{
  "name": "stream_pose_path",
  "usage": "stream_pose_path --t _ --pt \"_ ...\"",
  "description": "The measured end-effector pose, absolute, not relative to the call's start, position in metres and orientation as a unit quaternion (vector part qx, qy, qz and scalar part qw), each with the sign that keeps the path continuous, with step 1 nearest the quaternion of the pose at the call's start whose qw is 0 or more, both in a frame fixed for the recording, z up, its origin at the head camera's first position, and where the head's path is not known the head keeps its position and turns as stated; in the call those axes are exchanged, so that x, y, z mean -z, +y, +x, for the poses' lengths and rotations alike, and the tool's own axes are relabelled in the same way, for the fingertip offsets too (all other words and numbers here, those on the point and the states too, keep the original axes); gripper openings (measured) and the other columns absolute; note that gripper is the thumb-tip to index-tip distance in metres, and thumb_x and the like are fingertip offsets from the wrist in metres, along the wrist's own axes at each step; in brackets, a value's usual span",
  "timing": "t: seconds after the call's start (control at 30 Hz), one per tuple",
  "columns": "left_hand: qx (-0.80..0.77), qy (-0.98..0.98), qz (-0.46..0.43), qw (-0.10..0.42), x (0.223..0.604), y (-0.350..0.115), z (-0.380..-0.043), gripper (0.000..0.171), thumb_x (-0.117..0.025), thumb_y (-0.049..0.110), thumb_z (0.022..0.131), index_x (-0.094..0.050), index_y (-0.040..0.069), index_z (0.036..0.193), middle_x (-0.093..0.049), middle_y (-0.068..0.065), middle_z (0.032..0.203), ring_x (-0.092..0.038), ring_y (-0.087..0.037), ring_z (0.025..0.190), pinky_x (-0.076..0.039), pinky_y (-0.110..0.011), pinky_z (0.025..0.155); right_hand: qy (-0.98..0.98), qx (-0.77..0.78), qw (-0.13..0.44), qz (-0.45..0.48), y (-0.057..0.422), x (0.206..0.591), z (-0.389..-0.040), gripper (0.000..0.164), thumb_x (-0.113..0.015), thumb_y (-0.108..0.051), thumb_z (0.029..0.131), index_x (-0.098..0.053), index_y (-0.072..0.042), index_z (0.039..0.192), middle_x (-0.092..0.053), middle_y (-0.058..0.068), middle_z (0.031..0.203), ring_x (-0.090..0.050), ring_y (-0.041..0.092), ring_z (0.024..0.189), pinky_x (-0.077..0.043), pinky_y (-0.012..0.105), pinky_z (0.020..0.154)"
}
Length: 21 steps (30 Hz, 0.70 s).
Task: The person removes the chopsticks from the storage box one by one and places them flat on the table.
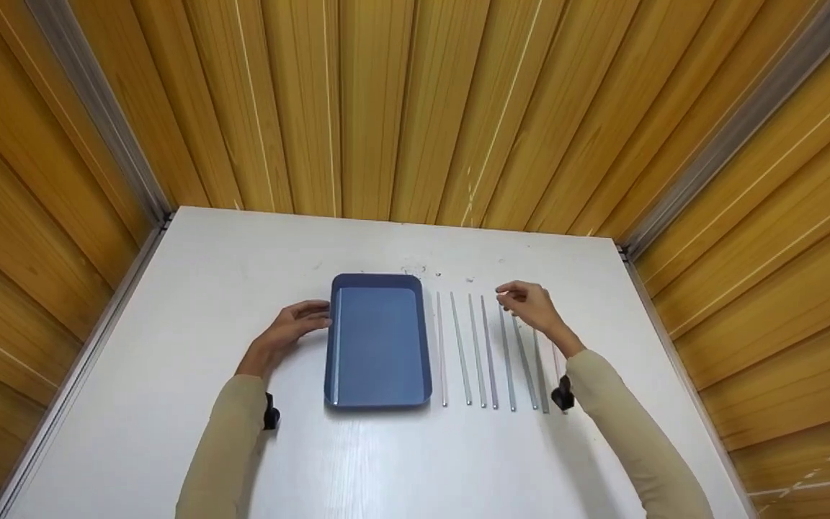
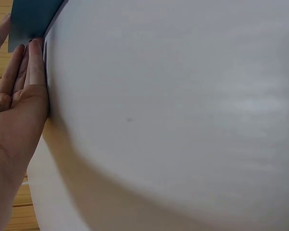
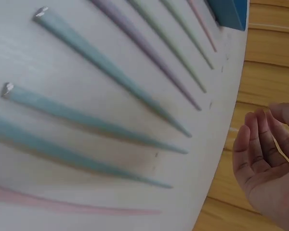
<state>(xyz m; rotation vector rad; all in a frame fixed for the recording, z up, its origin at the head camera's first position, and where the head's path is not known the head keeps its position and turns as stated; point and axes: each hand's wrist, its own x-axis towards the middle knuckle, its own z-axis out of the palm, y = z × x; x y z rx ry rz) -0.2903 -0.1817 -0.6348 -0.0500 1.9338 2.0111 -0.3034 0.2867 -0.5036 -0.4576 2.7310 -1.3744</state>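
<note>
A blue rectangular tray [image 1: 379,346] lies on the white table, with one thin rod [image 1: 337,346] along the inside of its left wall. My left hand [image 1: 295,324] touches the tray's left side with fairly straight fingers; the left wrist view shows the fingertips at the tray wall [image 2: 31,21]. To the right of the tray several thin rods lie side by side, among them a purple rod [image 3: 151,60], a teal rod [image 3: 101,62] and a pink rod [image 3: 62,204]. My right hand [image 1: 530,304] hovers over the far ends of the rods, fingers loosely bent, holding nothing.
The white table [image 1: 386,461] carries small marks [image 1: 415,269] behind the tray. Yellow wood-patterned walls [image 1: 379,108] stand around the back and sides, with grey metal rails [image 1: 732,130] at the corners.
</note>
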Motion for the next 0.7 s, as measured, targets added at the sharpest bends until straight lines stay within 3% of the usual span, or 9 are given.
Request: stream_pose_path --t 0.13,0.33,0.47,0.7 --pt "-0.71 0.683 -0.019 0.173 0.633 -0.181 -0.291 0.062 -0.078 0.013 0.091 -0.052 0.001 0.146 -0.058 -0.02 0.147 -0.061 -0.021 0.13 -0.048 -0.032 0.111 0.874 0.444 0.041 -0.191 0.256 0.513 -0.326 0.022 -0.062 -0.004 0.1 -0.069 0.012 0.113 -0.071 0.035 0.097 -0.069 0.044 0.085 -0.051 0.016 0.062" --pt "-0.706 0.687 -0.008 0.172 0.632 -0.178 -0.292 0.06 -0.078 0.014 0.091 -0.054 0.001 0.144 -0.059 -0.02 0.145 -0.063 -0.018 0.126 -0.047 -0.033 0.111 0.864 0.42 0.076 -0.267 0.204 0.512 -0.333 0.021 -0.062 -0.006 0.101 -0.071 0.008 0.114 -0.074 0.029 0.095 -0.07 0.035 0.08 -0.051 0.016 0.063" --pt "-0.703 0.69 0.0 0.173 0.634 -0.18 -0.291 0.06 -0.077 0.014 0.092 -0.053 0.001 0.145 -0.059 -0.02 0.146 -0.063 -0.017 0.126 -0.047 -0.033 0.112 0.856 0.404 0.104 -0.306 0.167 0.516 -0.329 0.022 -0.06 -0.007 0.101 -0.071 0.006 0.116 -0.074 0.028 0.098 -0.071 0.04 0.084 -0.05 0.016 0.065" --pt "-0.698 0.696 -0.002 0.17 0.635 -0.182 -0.29 0.06 -0.076 0.015 0.093 -0.052 0.0 0.146 -0.058 -0.02 0.146 -0.061 -0.022 0.131 -0.048 -0.033 0.111 0.838 0.395 0.159 -0.342 0.117 0.533 -0.322 0.024 -0.062 -0.009 0.101 -0.071 0.008 0.117 -0.076 0.024 0.102 -0.074 0.038 0.089 -0.056 0.019 0.068"
